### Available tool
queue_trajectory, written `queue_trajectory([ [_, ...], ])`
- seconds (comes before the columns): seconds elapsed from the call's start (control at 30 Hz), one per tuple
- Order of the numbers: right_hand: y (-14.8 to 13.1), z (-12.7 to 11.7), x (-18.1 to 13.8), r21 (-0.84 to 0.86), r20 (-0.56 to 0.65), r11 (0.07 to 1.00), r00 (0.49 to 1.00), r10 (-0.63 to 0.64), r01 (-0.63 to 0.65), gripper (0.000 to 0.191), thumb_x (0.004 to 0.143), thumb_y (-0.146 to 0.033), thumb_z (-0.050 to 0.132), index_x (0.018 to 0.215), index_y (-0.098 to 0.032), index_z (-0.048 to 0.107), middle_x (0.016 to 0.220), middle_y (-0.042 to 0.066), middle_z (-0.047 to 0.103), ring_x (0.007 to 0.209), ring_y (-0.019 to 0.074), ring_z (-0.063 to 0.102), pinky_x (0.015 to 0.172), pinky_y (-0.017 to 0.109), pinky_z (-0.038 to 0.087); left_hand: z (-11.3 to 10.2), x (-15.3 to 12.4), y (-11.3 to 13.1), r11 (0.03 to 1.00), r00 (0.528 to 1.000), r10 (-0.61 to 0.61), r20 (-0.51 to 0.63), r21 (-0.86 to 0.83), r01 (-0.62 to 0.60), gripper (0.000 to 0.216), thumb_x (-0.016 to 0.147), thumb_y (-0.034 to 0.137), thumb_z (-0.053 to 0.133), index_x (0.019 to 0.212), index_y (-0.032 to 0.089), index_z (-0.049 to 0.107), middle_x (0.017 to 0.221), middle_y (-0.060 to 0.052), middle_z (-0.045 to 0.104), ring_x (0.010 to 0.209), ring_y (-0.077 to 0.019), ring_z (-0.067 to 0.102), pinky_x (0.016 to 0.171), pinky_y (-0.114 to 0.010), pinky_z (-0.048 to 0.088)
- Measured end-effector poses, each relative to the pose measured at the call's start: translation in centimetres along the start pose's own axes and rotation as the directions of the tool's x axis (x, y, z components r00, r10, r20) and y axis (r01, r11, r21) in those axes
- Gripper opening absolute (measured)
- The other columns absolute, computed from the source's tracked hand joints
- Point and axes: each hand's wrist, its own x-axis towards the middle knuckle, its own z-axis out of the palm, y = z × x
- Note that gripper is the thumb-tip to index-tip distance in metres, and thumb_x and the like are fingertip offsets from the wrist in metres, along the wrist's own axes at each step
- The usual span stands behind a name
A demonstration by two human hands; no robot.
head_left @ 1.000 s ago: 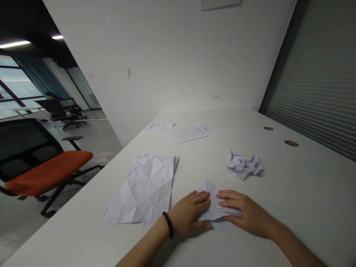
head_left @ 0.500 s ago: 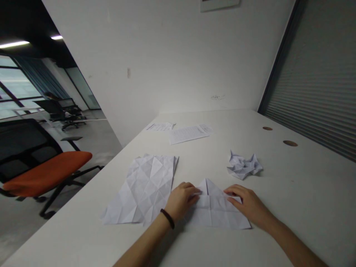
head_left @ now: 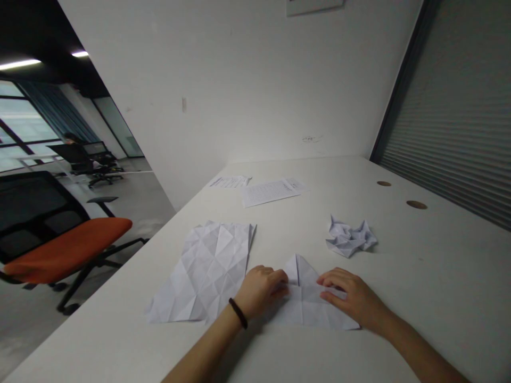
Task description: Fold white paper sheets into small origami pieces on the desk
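A white folded sheet of paper [head_left: 306,308] lies in front of me, with a pointed peak at its far side and a flap across its middle. My left hand [head_left: 262,290], a dark band on its wrist, grips the left part of the flap, its fingers curled. At the right, my right hand [head_left: 353,298] pinches the same flap between thumb and fingers. Part of the paper's left side is hidden behind my left hand. Left of it rests a larger creased sheet of paper [head_left: 209,271]. Beyond my right hand sits a crumpled folded paper model [head_left: 350,238].
Two printed sheets, one nearer [head_left: 273,192] and one farther left [head_left: 228,182], lie toward the back of the white table [head_left: 399,239]. Two round holes are at its right. An orange office chair [head_left: 72,247] stands left of the table; a person sits far behind.
The flap's folded edge has come slightly nearer to me. Both hands have shifted a little with it, and the right hand has also moved slightly left. Other papers are unmoved.
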Motion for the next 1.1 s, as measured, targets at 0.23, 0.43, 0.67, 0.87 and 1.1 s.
queue_trajectory([
  [0.23, 0.7, 1.1, 0.3, -0.057, -0.085, 0.995, 0.994, 0.072, -0.077, 0.016, 0.074, -0.017, 0.056, 0.088, -0.02, 0.062, 0.09, 0.005, 0.065, 0.087, 0.0199, 0.059, 0.08, 0.032, 0.047, 0.5, 0.2, 0.6, 0.991, 0.987, -0.135, -0.086, -0.009, 0.134, 0.031, 0.079, 0.019, 0.057, 0.109, 0.024, 0.051, 0.106, -0.004, 0.059, 0.093, -0.0204, 0.056, 0.08, -0.032, 0.043],
  [0.43, 1.7, 1.6, 0.1, -0.139, -0.125, 0.97, 0.975, 0.181, -0.198, 0.028, 0.073, -0.018, 0.056, 0.101, -0.017, 0.06, 0.094, 0.008, 0.059, 0.091, 0.0213, 0.057, 0.085, 0.034, 0.045, 1.4, 0.3, 1.1, 0.985, 0.975, -0.109, -0.191, 0.11, 0.132, 0.035, 0.082, 0.006, 0.045, 0.11, 0.025, 0.054, 0.118, -0.003, 0.052, 0.109, -0.021, 0.044, 0.094, -0.036, 0.034],
  [0.67, 1.1, 0.8, -0.5, -0.062, -0.029, 0.964, 0.965, 0.259, -0.26, 0.024, 0.065, -0.023, 0.066, 0.088, -0.019, 0.06, 0.094, 0.006, 0.057, 0.088, 0.0208, 0.057, 0.08, 0.031, 0.045, 1.6, 0.4, 0.3, 0.977, 0.975, -0.194, -0.107, 0.072, 0.202, 0.045, 0.079, 0.0, 0.038, 0.117, 0.022, 0.048, 0.111, -0.005, 0.055, 0.101, -0.0196, 0.047, 0.087, -0.033, 0.038],
  [0.87, 1.0, 1.2, -0.3, 0.008, -0.016, 0.969, 0.968, 0.249, -0.248, 0.018, 0.065, -0.017, 0.062, 0.083, -0.018, 0.059, 0.091, 0.006, 0.059, 0.088, 0.02, 0.057, 0.081, 0.032, 0.044, 0.7, 0.2, 0.8, 0.963, 0.969, -0.241, -0.056, -0.138, 0.232, 0.051, 0.071, 0.021, 0.063, 0.119, 0.019, 0.046, 0.111, -0.009, 0.053, 0.097, -0.023, 0.05, 0.085, -0.035, 0.041],
  [1.1, 1.5, 1.5, -0.1, 0.081, -0.048, 0.97, 0.971, 0.235, -0.231, 0.036, 0.064, -0.012, 0.058, 0.099, -0.019, 0.059, 0.1, 0.007, 0.063, 0.095, 0.0211, 0.057, 0.087, 0.036, 0.042, 1.0, -0.3, -0.8, 0.854, 0.95, -0.3, 0.089, -0.419, 0.308, 0.079, 0.054, 0.017, 0.073, 0.126, 0.017, 0.041, 0.093, -0.004, 0.056, 0.075, -0.0167, 0.051, 0.069, -0.027, 0.042],
])
